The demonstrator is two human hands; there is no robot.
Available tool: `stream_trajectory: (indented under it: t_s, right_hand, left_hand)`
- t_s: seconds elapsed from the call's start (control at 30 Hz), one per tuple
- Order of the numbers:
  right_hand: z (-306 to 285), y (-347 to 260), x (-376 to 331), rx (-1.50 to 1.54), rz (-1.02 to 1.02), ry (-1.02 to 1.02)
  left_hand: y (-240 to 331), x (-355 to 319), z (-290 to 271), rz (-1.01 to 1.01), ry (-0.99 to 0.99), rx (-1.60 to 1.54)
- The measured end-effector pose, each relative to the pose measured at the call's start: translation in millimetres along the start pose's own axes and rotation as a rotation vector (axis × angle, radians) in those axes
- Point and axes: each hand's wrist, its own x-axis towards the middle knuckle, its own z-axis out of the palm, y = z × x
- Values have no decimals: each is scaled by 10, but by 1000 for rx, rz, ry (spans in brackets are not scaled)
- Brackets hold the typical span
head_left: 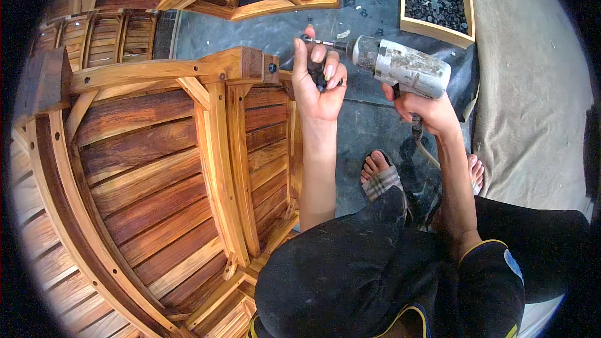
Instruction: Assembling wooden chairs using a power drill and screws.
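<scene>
Leftmost I see a slatted wooden frame (216, 150), a dark bolt (272, 68) at its upper right corner. Just beside it, the left hand (320, 101) curls around small dark pieces (316, 74), thumb and fingertip close at the bit (325, 42) (perhaps pinching a screw). The right hand (427, 110) wraps the power driver (410, 66) above the dark mat (369, 131); a wooden box (438, 33) sits by the mat's upper right edge. An early trigger squeeze could spin the bit against those fingertips; a loosened palm could spill pieces. I read no label anywhere.
</scene>
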Motion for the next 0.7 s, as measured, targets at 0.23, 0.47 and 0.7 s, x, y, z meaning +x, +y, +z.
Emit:
stream_trajectory:
  t_s: [0.23, 0.47, 0.7]
  right_hand:
    - [84, -45, -22, 28, 34, 47]
    - [166, -78, -20, 6, 48, -45]
    - [271, -113, -6, -40, 39, -84]
  left_hand:
    - [-15, -51, 40, 92, 37, 62]
    - [88, -176, 141, 129, 49, 60]
    - [162, -342, 294, 185, 69, 86]
